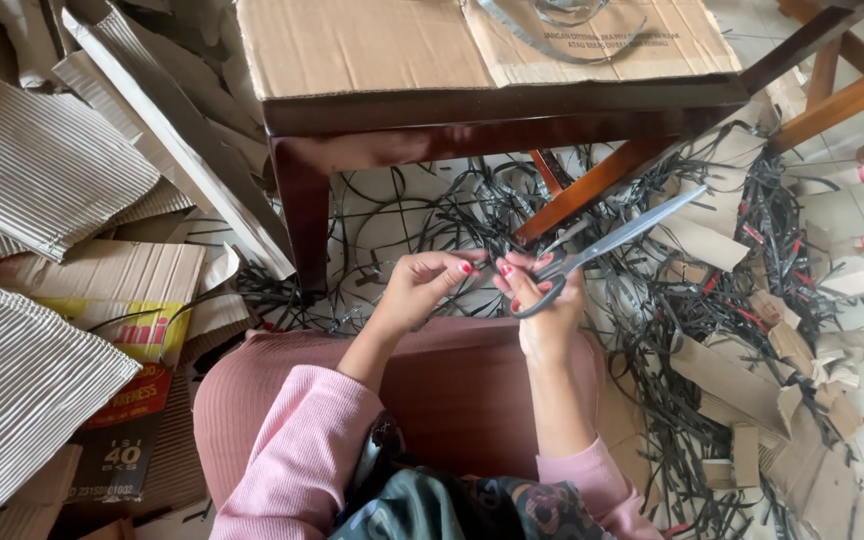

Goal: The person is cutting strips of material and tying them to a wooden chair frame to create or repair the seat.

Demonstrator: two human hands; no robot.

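My right hand point(544, 305) grips a pair of grey scissors point(612, 240) by the dark handles, the long blades pointing up and right. My left hand point(422, 285) is close beside it, fingertips pinched on a small dark piece, probably a bit of black strap, held between the two hands. Both hands hover above my pink-clad knees point(452, 380). Whether the scissor blades touch the pinched piece cannot be told.
A dark wooden table point(492, 110) covered with cardboard stands just ahead. Heaps of black plastic strapping point(692, 330) litter the floor to the right. Stacked corrugated cardboard sheets point(42, 180) fill the left side, and wooden chair legs point(842, 100) rise at right.
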